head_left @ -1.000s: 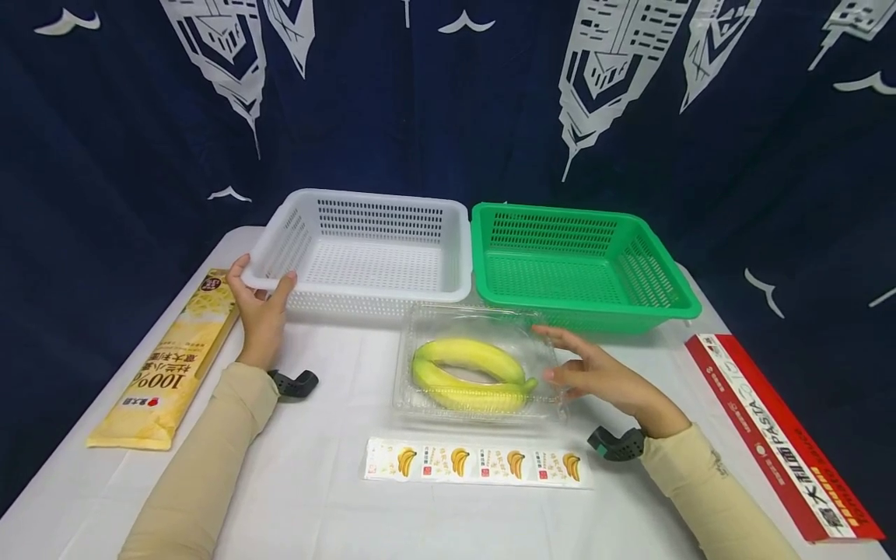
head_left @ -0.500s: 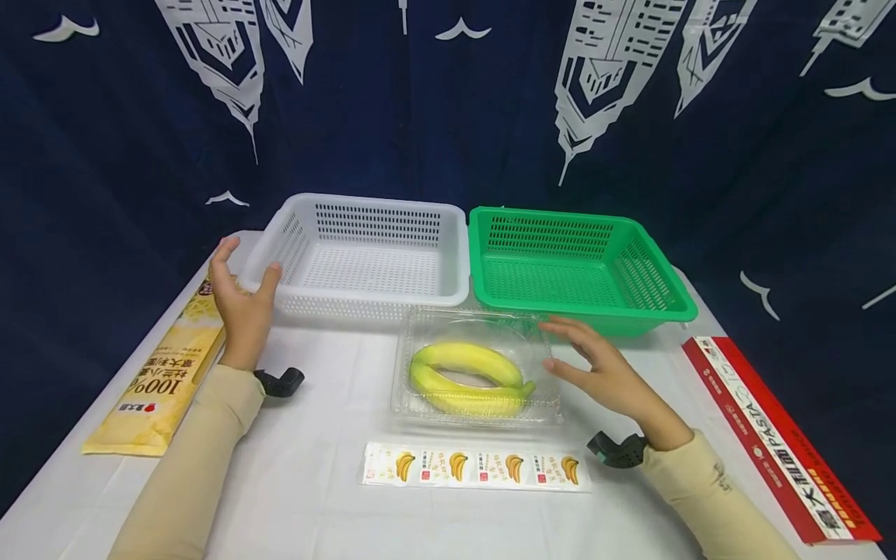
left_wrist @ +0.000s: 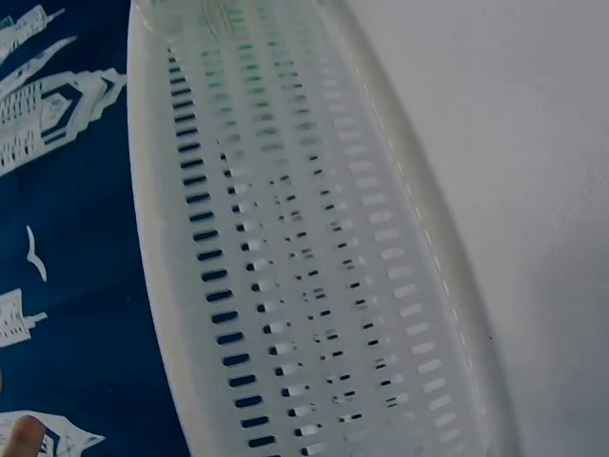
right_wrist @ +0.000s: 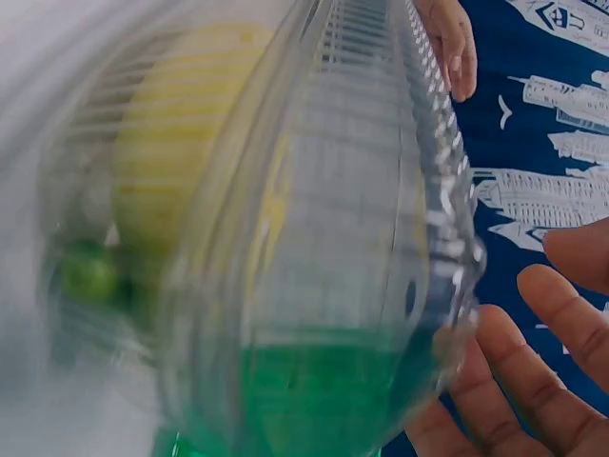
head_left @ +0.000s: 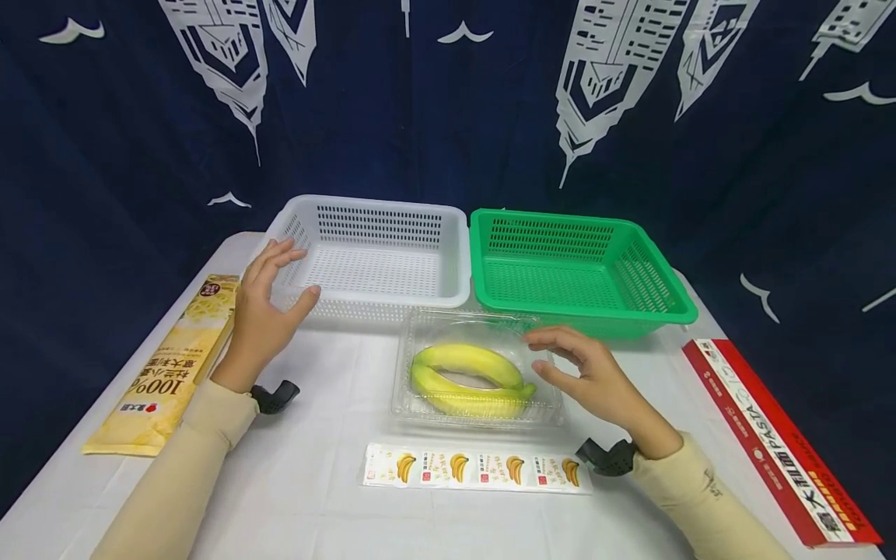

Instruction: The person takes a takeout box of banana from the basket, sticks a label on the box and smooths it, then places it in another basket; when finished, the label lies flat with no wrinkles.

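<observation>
A clear plastic clamshell box (head_left: 483, 330) with yellow-green bananas (head_left: 469, 358) inside lies mid-table. At its right edge hovers my right hand (head_left: 588, 381), thumb and fingers apart; whether it touches the plastic is hard to tell. In the right wrist view the box's ridged edge (right_wrist: 447, 152) is close to the fingers (right_wrist: 514, 352). My left hand (head_left: 262, 323), fingers spread, is over the front left corner of the white basket (head_left: 371, 299), holding nothing. In the left wrist view the white basket (left_wrist: 409, 143) fills the middle, with a fingertip (left_wrist: 24, 436) at the lower left.
A green basket (head_left: 581, 311) stands right of the white one. A yellow pasta bag (head_left: 168, 373) lies at the left and a red pasta box (head_left: 777, 435) at the right. A strip of banana-printed packets (head_left: 476, 468) lies in front of the clamshell.
My left hand has let go of the white basket's rim, drawn left, then come back rightward over its corner. My right hand opened away from the clamshell's edge and has shifted slightly left.
</observation>
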`<state>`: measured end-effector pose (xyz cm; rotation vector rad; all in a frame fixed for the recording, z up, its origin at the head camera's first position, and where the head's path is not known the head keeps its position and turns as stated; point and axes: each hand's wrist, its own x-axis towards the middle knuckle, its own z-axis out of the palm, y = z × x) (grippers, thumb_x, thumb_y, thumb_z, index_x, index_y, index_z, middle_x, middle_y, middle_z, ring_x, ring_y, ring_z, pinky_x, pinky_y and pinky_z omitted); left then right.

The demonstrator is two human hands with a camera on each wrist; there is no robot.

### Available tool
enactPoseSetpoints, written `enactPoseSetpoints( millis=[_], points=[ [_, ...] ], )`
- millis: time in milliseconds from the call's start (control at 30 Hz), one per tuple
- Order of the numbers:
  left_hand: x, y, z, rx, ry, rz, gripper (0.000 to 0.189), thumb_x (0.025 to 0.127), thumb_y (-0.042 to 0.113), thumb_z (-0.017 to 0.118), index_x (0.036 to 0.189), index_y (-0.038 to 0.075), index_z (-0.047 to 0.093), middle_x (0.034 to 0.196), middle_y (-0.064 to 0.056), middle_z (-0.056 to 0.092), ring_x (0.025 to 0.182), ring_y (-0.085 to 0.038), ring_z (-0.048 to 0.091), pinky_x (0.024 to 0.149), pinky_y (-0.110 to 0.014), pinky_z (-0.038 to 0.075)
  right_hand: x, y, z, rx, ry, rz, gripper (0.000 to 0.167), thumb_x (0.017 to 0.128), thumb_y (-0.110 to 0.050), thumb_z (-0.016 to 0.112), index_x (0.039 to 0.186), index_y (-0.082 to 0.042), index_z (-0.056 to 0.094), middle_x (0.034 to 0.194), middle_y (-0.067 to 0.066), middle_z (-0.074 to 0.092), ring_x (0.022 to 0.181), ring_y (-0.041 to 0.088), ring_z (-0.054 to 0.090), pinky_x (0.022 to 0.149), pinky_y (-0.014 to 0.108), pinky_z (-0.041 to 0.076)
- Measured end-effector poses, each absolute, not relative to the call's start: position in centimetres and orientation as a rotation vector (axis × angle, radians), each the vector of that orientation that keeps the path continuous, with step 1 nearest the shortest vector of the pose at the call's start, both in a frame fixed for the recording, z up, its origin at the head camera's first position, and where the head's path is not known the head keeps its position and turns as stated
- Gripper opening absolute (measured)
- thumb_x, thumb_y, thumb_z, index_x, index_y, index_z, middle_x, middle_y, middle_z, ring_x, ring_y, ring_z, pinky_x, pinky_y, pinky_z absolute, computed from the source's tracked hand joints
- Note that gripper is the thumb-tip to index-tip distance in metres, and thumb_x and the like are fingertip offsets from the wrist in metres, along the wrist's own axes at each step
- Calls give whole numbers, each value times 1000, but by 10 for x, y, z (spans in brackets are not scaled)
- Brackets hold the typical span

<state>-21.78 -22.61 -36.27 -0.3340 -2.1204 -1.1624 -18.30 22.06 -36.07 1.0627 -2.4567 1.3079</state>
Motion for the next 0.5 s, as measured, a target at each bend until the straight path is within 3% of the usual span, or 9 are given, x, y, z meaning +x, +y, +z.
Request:
enactPoseSetpoints(
  millis=[267,500],
  points=[
    [-197,-219,-359,-606,-2411,-1132,46,94,2,80,138,1,67,159,-22,51,151,-47,42,122,-70,34,-178,204,-361,1276,-2427,1274,38,93,14,73,128,-3,73,132,11,72,129,10,63,110,25,51],
    [-184,-218,-367,-739,-2786,-1124,51,101,20,78,146,4,61,152,-19,58,134,-45,59,108,-67,49,-168,187,-361,1414,-2383,1278,37,95,11,73,129,-3,73,128,12,73,119,17,68,101,30,59]
  ],
)
